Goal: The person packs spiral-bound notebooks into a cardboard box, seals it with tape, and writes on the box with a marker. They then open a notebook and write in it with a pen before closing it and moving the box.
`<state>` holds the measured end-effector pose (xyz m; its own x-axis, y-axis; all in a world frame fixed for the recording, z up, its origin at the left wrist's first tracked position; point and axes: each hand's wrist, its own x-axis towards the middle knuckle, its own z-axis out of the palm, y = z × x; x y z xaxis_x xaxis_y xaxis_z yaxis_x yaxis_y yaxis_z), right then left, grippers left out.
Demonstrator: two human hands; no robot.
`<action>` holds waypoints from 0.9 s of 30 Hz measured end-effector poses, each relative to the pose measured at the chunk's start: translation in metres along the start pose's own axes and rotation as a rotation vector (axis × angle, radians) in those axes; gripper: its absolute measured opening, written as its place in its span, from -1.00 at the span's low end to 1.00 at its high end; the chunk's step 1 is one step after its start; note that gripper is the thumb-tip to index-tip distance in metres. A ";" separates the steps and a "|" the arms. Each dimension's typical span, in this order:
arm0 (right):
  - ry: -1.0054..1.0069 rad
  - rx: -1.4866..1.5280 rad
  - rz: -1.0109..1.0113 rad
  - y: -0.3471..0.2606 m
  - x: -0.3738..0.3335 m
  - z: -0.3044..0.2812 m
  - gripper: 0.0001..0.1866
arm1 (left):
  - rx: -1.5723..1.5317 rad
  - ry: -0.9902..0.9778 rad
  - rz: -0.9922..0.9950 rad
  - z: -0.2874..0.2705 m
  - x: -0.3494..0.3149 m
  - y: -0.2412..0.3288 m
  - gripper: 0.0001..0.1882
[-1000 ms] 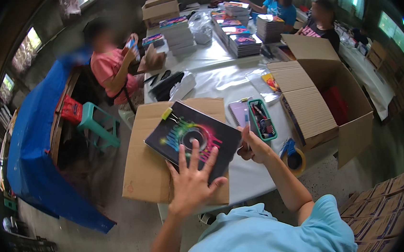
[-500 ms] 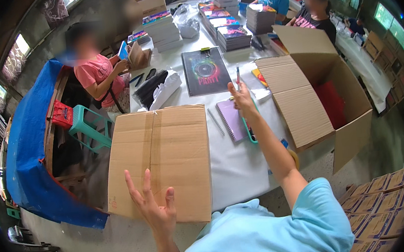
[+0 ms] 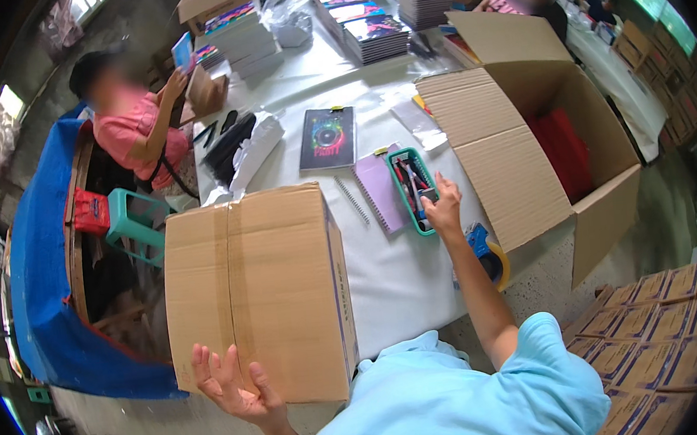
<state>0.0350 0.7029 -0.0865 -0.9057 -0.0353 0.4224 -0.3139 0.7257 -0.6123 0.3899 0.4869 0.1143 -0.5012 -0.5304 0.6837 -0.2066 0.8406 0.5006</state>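
A closed, taped cardboard box [image 3: 251, 284] stands at the table's near left. My left hand [image 3: 239, 393] is before its near edge, palm up, fingers spread and holding nothing. My right hand [image 3: 444, 206] is at the right side of a green basket [image 3: 399, 181] full of pens and markers. Its thumb and index finger are apart, and no pen shows between them. Left of the basket lies a purple spiral notebook [image 3: 381, 194], with a loose wire spiral [image 3: 351, 200] beside it. A black notebook [image 3: 327, 139] with a colourful cover lies farther back.
An open cardboard box [image 3: 518, 161] with something red inside stands on the right, flaps spread. A tape dispenser [image 3: 489, 259] sits near my right forearm. Book stacks [image 3: 374, 39] fill the far table. A person in pink [image 3: 130, 137] works at left, near a green stool [image 3: 135, 224].
My right hand has come down and back from holding up a pen to the basket; the pen no longer shows in it. My left hand has lowered slightly. The view has shifted.
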 end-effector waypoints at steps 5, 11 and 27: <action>-0.259 0.579 0.163 -0.053 -0.021 -0.038 -0.65 | 0.083 0.300 0.089 -0.017 -0.004 -0.029 -0.67; -0.452 0.899 0.099 -0.153 -0.072 -0.059 -0.64 | -0.432 0.087 -0.603 -0.085 0.035 -0.143 -0.56; 0.446 0.774 0.313 -0.332 -0.296 -0.090 -0.30 | -1.030 -0.883 -0.240 0.114 0.190 -0.246 -0.31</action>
<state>0.4329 0.5347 0.0520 -0.8383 0.4662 0.2827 -0.3222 -0.0052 -0.9467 0.2494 0.1914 0.0603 -0.9842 -0.0793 0.1582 0.1524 0.0738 0.9856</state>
